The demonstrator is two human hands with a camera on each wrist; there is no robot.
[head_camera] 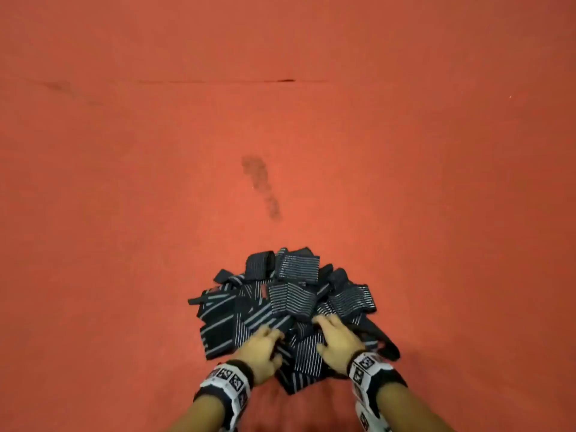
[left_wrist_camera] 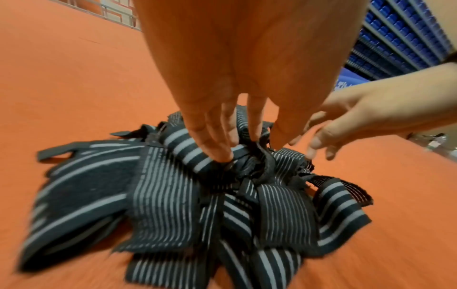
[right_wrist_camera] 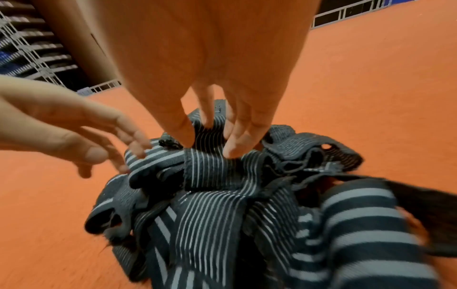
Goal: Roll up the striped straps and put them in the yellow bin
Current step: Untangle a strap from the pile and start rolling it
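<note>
Scene: a person is kneeling or leaning over an orange-red surface (head_camera: 280, 135), both hands reaching into one heap.
Straps: the pile of striped straps (head_camera: 290, 307) is lying loose and tangled at the near middle of the surface, black bands with grey or white stripes, some wide-striped, some fine-striped, none of them rolled.
Left hand: the left hand (head_camera: 260, 350) is coming down on the left part of the pile, its fingers (left_wrist_camera: 217, 140) spread apart and nearly straight, the tips pressing into a wide-striped band; nothing is being clamped.
Right hand: the right hand (head_camera: 338, 339) is resting on the right middle of the pile, its fingers (right_wrist_camera: 237, 136) apart and digging between folds of a fine-striped band; whether they are pinching it cannot be told.
Bin: the yellow bin is not showing in any view.
Surroundings: blue shelving (left_wrist_camera: 395, 35) is standing off to one side and a railing (right_wrist_camera: 371, 11) is running along the far edge; a dark stain (head_camera: 258, 182) is marking the surface beyond the pile.
Step in hand: judging from the untouched heap, the person is sorting through it to single out one strap; rolling is not yet begun.
Next move: it is calling for pinching one free end, drawing that strap clear of the tangle, laying it flat on the bare surface and starting the roll from one end.
Risk: neighbouring bands are overlapping closely, so a pull is likely dragging others along.
</note>
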